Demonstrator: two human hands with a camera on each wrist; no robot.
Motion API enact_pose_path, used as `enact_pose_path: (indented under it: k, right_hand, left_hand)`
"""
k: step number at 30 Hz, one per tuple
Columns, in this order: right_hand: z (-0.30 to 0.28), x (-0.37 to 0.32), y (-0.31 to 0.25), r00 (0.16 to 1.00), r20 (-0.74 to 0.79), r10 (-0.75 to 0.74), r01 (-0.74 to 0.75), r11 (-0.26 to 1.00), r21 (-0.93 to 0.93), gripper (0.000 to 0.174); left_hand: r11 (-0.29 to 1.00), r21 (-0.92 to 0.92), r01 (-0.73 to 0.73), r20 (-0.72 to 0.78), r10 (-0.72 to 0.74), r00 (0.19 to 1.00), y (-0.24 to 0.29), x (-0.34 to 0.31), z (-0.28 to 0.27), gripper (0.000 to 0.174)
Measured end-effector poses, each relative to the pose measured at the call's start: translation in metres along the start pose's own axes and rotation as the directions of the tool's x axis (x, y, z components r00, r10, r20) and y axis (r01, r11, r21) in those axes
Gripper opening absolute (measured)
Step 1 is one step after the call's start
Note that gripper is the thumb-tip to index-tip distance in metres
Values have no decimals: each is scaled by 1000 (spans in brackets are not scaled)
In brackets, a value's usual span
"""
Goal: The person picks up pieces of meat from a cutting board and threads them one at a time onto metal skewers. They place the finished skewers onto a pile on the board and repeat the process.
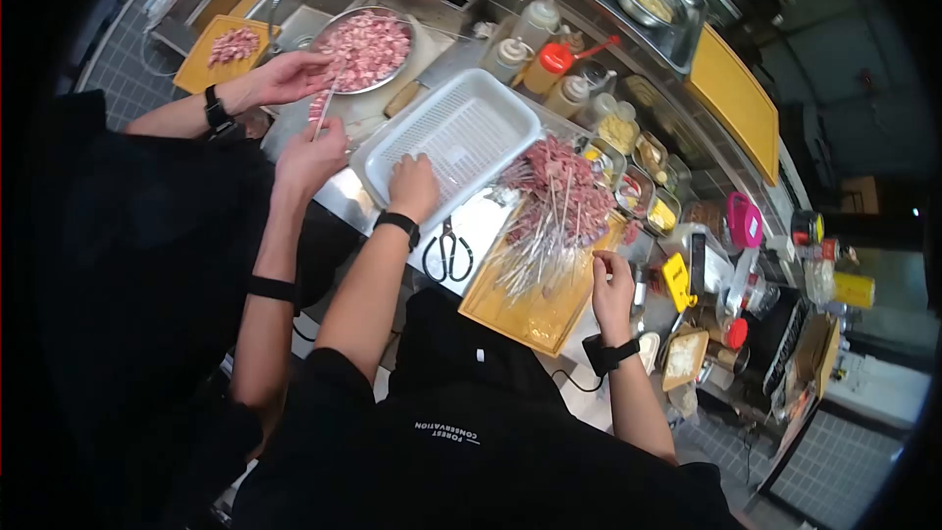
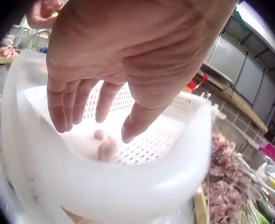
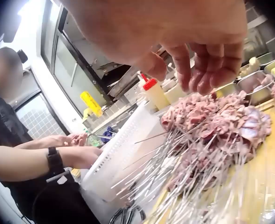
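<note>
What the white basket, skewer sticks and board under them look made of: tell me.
White basket: likely plastic, matt, moulded with rows of holes. Skewer sticks: perhaps steel, thin, grey, glinting; could be bamboo. Board: wood or yellow plastic, smooth; unclear which.

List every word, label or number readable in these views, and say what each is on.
"FOREST CONSERVATION": small white print on the black garment at the bottom of the head view.
Yellow tag right of the cutting board: dark marks, too small to read.
Jars and tins at the counter's right end: labels too blurred to read.
Both wrist views: no text to read.
</note>
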State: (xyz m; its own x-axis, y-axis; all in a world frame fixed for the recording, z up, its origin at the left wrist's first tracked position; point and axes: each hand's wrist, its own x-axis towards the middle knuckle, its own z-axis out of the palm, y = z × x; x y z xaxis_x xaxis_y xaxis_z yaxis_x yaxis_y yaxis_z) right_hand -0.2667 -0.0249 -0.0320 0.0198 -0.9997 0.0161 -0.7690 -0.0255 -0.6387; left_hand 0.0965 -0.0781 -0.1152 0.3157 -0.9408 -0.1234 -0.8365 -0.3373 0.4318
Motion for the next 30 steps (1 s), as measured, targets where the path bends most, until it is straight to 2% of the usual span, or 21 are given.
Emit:
enact_pose_path:
  k: [3,5,7,8,10,13,14,15,18,20,21,23,24,25,26,27,28,30]
  right_hand:
    - [-31,-39,7,990,-96,106,-111,993,-45,16]
    - [-46,-64,27,979,-102,175,-188,973,-134,15]
    - [-55,-98,50,956,-164,242,-269,949,-165,15]
    - [-59,-117,58,932,-192,306,-338,927,-161,15]
    - [-64,-159,78,878,-241,414,-459,870,-178,17]
    - [-56,-228,106,773,-245,585,-627,764,-154,22]
    - [-45,-255,120,741,-267,616,-664,731,-155,24]
    - [-34,-280,130,725,-279,630,-680,720,-141,24]
    - [-7,-343,142,565,-178,806,-825,550,-128,23]
    - [5,-373,140,515,-134,846,-856,500,-133,23]
    - [7,-381,136,508,-128,852,-860,493,-132,23]
    - [12,-390,130,492,-138,860,-870,479,-115,22]
    - [16,-395,137,494,-134,859,-869,486,-92,21]
    - [17,-396,142,478,-113,871,-878,476,-46,21]
    - [20,-395,147,494,-104,863,-868,496,-7,21]
    - [18,-391,146,509,-101,855,-857,514,30,20]
    - [14,-382,141,502,-69,862,-859,506,79,20]
    - [8,-365,142,557,-54,828,-823,560,93,20]
  left_hand:
    - [997,-79,8,5,-7,1000,-32,28,38,26]
    - [998,-48,38,243,-25,970,-21,33,6,26]
    - [995,25,-99,183,93,979,-38,36,11,33]
    - [990,23,-136,207,129,970,-38,33,10,33]
    - [978,189,-90,61,79,995,-35,26,1,41]
    - [965,234,-119,73,104,992,-41,27,8,48]
    - [962,238,-131,138,100,985,-45,32,13,51]
    - [957,243,-156,147,123,982,-43,35,12,51]
    - [979,176,-101,229,59,972,-48,42,17,44]
    - [963,135,-233,198,204,959,-67,53,32,35]
    - [962,142,-235,206,204,957,-67,53,29,35]
    - [993,-60,-98,335,112,936,-64,60,21,25]
    - [995,-44,-90,326,99,940,-63,62,20,25]
    - [993,-114,-20,305,54,951,-62,62,18,21]
    - [981,-187,48,285,8,959,-62,61,15,18]
    - [982,-177,62,269,-13,963,-58,58,8,18]
    - [970,-216,111,312,-39,949,-54,55,2,15]
    - [949,-267,169,342,-70,937,-57,60,1,13]
